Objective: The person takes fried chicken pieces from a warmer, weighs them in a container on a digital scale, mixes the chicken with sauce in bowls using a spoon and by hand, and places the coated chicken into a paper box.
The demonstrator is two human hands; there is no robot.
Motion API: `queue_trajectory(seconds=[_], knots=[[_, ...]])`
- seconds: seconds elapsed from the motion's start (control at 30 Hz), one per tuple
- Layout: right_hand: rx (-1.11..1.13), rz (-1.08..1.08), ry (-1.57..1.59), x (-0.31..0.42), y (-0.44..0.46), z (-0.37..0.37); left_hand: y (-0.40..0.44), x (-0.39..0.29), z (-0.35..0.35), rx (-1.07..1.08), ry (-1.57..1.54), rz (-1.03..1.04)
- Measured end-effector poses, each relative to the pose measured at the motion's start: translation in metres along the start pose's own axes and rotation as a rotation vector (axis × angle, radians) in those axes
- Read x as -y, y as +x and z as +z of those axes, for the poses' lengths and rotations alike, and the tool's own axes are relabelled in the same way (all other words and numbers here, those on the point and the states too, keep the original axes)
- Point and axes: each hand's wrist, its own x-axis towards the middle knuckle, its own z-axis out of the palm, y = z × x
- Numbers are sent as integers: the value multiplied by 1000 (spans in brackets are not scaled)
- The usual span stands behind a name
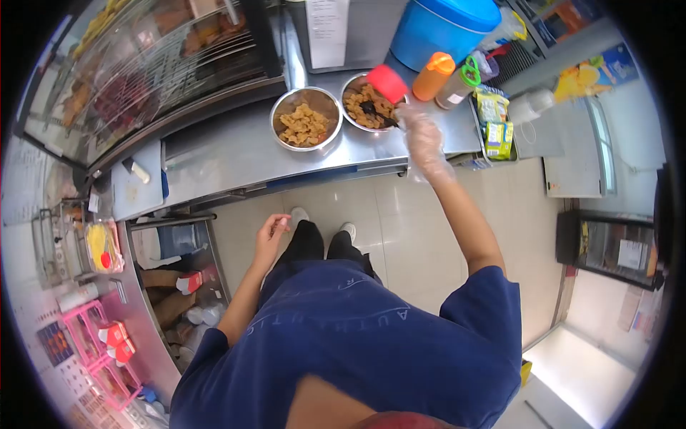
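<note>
My right hand [423, 139] wears a clear plastic glove and is closed beside a steel bowl on the counter. A blurred red-topped container [386, 84] hangs tilted over this steel bowl [347, 118], at my fingertips; its body is hard to make out. Golden-brown food pieces [357, 102] fill the bowl, and a black utensil [369, 108] rests among them, partly hidden near my fingers. To its left stands a steel pan [330, 139] with similar pieces [306, 126]. My left hand [270, 234] is bare, hanging below the counter edge with loosely bent fingers and nothing held.
Behind the bowls are a blue bucket [446, 32], an orange squeeze bottle [431, 79] and a green-topped jar [457, 86]. Packets [498, 136] fill a tray at right. A glass display case [164, 71] and a cutting board with a knife [139, 179] are at left.
</note>
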Motion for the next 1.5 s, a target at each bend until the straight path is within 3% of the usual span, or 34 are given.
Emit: queue_trajectory(seconds=[0.03, 0.1, 0.13, 0.17, 0.2, 0.27, 0.33, 0.37, 0.4, 0.5, 0.6, 0.63, 0.7, 0.77, 0.83, 1.0, 1.07, 1.17, 1.27, 1.33, 1.4, 1.47, 1.5], knots=[[-15, 111, 58, 5, 6, -2, -4, 6, -8, -10, 6, -12], [-279, 215, 560, 5, 16, -8, -6, 24, -26, -42, -2, -50], [-109, 798, 921, 36, 24, -39, -7, 32, -34, -63, -8, -70], [-13, 1003, 1375, 15, 21, -31, -7, 38, -41, -72, -34, -89], [201, 934, 1623, 1, 18, -23, -6, 42, -49, -93, -65, -105], [121, 1132, 1661, 85, 26, -30, -9, 51, -73, -148, -114, -119], [505, 965, 1713, 131, 13, -12, -10, 62, -100, -198, -153, -122], [432, 1072, 1586, 197, 17, -12, -10, 71, -117, -248, -158, -119], [729, 810, 1680, 215, 8, 11, -13, 84, -134, -292, -159, -121], [966, 684, 1485, 349, -14, 77, -16, 159, -199, -410, -209, -147], [1453, 464, 1281, 498, -21, 155, -50, 175, -282, -518, -280, -187], [1583, 446, 1172, 554, -26, 173, -62, 190, -303, -616, -313, -195], [1886, 182, 1184, 648, -34, 209, -84, 229, -345, -816, -382, -215], [2125, 73, 1289, 733, -60, 263, -119, 212, -384, -987, -455, -166], [2171, -100, 1184, 823, -82, 280, -146, 220, -419, -1126, -463, -168], [2208, -124, 1000, 973, -155, 349, -186, 218, -474, -1314, -621, -185], [2179, -151, 860, 1001, -197, 407, -192, 210, -488, -1396, -669, -153], [2162, -11, 823, 1006, -210, 417, -197, 209, -496, -1492, -708, -159], [1974, -130, 1087, 987, -242, 463, -193, 204, -494, -1491, -740, -208], [1968, -92, 1180, 967, -220, 445, -183, 196, -491, -1484, -798, -214], [2117, 94, 1235, 939, -167, 394, -165, 199, -479, -1495, -835, -149], [2313, 317, 1246, 896, -98, 334, -150, 175, -463, -1410, -671, 43], [2307, 368, 1285, 872, -69, 310, -137, 158, -458, -1371, -599, 148]])
